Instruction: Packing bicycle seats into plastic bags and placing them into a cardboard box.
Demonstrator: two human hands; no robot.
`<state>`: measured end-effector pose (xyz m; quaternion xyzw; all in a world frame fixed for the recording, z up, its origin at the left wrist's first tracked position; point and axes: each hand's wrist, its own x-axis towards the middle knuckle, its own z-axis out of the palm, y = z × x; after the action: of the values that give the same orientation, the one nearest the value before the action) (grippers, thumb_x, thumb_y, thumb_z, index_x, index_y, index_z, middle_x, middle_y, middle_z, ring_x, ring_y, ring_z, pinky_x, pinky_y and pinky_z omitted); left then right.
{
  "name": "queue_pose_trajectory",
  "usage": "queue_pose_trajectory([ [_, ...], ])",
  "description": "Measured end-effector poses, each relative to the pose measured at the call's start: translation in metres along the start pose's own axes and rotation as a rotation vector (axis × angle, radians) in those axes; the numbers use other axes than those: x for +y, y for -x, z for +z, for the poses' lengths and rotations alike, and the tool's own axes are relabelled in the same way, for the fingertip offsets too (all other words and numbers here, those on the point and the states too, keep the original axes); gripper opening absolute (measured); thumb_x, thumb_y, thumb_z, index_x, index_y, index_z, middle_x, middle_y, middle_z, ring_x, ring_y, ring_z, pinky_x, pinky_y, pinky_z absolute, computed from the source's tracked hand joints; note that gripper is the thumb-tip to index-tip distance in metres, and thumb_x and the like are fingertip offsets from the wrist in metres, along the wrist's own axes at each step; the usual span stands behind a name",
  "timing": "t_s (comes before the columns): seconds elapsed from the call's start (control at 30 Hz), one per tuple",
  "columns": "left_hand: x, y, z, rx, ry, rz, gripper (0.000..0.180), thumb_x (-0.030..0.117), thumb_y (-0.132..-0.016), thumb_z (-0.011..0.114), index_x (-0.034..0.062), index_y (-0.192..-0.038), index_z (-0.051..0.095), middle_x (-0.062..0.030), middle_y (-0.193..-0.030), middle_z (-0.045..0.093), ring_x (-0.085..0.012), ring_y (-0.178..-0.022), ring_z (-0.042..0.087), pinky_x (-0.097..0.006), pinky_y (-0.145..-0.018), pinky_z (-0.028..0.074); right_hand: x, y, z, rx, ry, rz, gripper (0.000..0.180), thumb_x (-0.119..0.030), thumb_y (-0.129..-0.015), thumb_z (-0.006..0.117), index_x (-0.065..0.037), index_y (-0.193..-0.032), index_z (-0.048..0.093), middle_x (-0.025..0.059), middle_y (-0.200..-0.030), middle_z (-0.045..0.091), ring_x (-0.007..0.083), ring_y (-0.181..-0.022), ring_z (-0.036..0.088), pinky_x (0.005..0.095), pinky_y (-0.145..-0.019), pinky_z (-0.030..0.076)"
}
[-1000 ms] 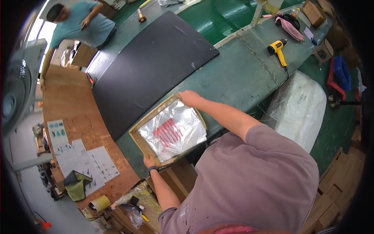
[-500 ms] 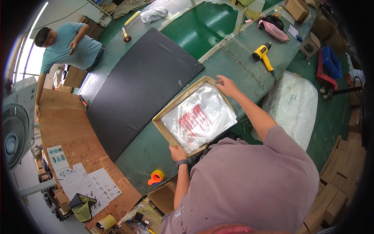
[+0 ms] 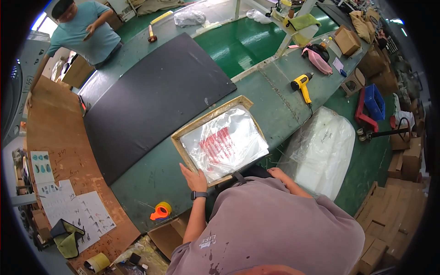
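Note:
A shallow cardboard box (image 3: 183,126) sits on the green worktable near my body. Inside it lies clear plastic wrapping (image 3: 238,137) with red print, over something white or silvery. My left hand (image 3: 195,178), with a dark watch on the wrist, is at the box's near left corner. Its fingers are stretched and its thumb stands apart, touching or very close to the box wall. My right hand (image 3: 278,174) is low by my right hip, off the box and beside dark cloth. Its fingers are partly hidden, and no held thing shows.
A large black padded sheet (image 3: 156,101) lies beyond the box. Orange tape dispenser (image 3: 160,211) stands to the left, yellow heat gun (image 3: 302,87) to the right. A plastic-wrapped white bundle (image 3: 321,151) rests right of the table. Across the table, another person (image 3: 91,34) stands.
My right hand has left the box's far right corner and dropped to my hip. The left hand's fingers have loosened at the near corner. The view has shifted.

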<state>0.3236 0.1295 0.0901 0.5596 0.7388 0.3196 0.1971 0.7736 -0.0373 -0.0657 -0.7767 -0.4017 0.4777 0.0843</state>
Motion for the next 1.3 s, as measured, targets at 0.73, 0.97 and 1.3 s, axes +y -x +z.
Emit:
queue_pose_trajectory([
  [0.73,0.243,-0.290,0.229,-0.954,-0.363,0.424,0.058,0.062,-0.107,0.052,0.0120,-0.109,0.081,-0.0184,-0.088,0.080,-0.0416,-0.088,0.076,-0.053,-0.081,0.059,-0.005,-0.300,-0.291,-0.611,-0.122,0.360,0.034,-0.032,-0.108,0.065,0.000,-0.108,0.076,0.0165,-0.091,0.082,0.0245,-0.070,0.078,0.0397,-0.065,0.065],
  [0.97,0.250,-0.315,0.246,-0.971,-0.383,0.414,0.053,0.057,-0.098,0.069,0.0079,-0.116,0.075,-0.0160,-0.092,0.077,-0.0409,-0.085,0.075,-0.052,-0.074,0.059,-0.240,-0.557,-0.432,-0.459,-0.220,-0.286,0.013,-0.017,-0.103,0.064,-0.005,-0.102,0.068,0.0046,-0.078,0.071,0.0154,-0.065,0.070,0.0345,-0.057,0.057],
  [1.3,0.241,-0.335,0.259,-1.087,-0.406,0.279,0.075,0.070,-0.086,0.074,0.0080,-0.128,0.072,-0.0160,-0.110,0.078,-0.0376,-0.098,0.076,-0.047,-0.080,0.062,-0.570,-0.984,-0.637,0.930,0.637,-0.711,0.083,-0.038,-0.100,0.068,-0.007,-0.170,0.035,0.0283,-0.171,0.040,0.0488,-0.155,0.042,0.0568,-0.125,0.042],
])
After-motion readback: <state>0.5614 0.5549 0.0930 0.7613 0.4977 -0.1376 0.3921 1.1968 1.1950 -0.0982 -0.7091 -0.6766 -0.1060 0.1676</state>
